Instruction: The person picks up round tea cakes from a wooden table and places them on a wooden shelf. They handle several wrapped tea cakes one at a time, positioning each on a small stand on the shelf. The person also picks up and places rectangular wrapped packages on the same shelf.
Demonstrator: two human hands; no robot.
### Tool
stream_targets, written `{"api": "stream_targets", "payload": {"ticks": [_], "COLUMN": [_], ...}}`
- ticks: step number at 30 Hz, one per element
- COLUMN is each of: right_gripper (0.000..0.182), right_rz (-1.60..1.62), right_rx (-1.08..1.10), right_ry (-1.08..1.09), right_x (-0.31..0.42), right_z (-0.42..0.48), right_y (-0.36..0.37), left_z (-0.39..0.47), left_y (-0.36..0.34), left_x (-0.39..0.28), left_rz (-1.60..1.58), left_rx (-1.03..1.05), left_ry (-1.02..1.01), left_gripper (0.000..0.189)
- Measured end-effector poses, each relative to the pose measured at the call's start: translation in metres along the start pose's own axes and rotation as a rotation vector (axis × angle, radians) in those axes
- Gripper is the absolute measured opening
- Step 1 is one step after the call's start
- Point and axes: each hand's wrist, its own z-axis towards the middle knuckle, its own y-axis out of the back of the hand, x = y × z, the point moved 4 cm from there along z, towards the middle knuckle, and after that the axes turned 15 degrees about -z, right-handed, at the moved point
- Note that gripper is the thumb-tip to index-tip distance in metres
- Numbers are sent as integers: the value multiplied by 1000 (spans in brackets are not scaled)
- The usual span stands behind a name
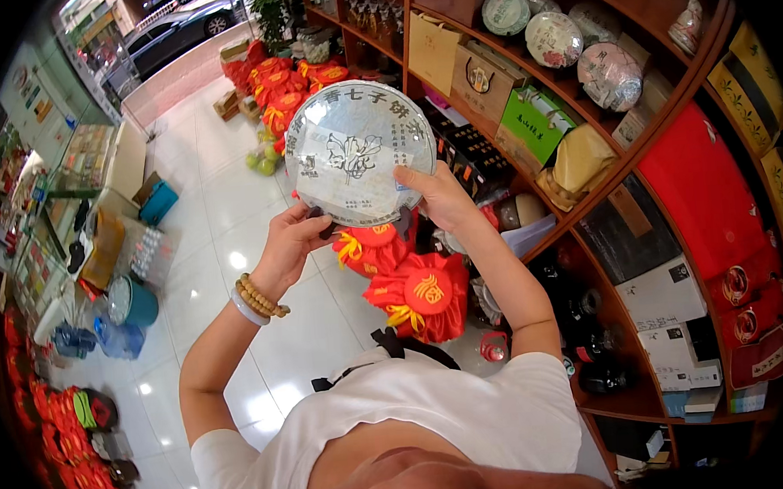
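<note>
A round, paper-wrapped tea cake (359, 149), printed with a flower and writing, is held up before me with its face towards the camera. My left hand (295, 235) grips its lower left edge, along with a dark prong of what looks like a display stand (326, 224). On the lower right side, my right hand (434, 191) has its thumb on the face and its fingers behind. A second dark prong shows at the lower rim between the hands. Beaded and pale bracelets circle the left wrist.
Wooden shelves (619, 170) on the right hold wrapped tea cakes (554, 39), bags, boxes and jars. Red cloth bundles (428, 293) with yellow ribbons stand below the hands and further ahead. On the left are a glass counter (47, 218), a teal bin (136, 304) and water bottles.
</note>
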Motion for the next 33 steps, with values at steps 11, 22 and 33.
{"api": "stream_targets", "payload": {"ticks": [11, 22, 33], "right_gripper": [41, 43, 36], "right_rz": [-175, -454, -532], "right_rx": [-137, -514, -889], "right_ry": [73, 65, -21], "right_x": [41, 121, 104], "right_z": [86, 167, 217], "right_y": [98, 191, 187], "left_z": [172, 349, 435], "left_y": [-51, -134, -113], "left_x": [-19, -61, -69], "left_rz": [-81, -123, -164], "left_rx": [204, 605, 696], "left_ry": [7, 123, 179], "left_gripper": [25, 21, 32]}}
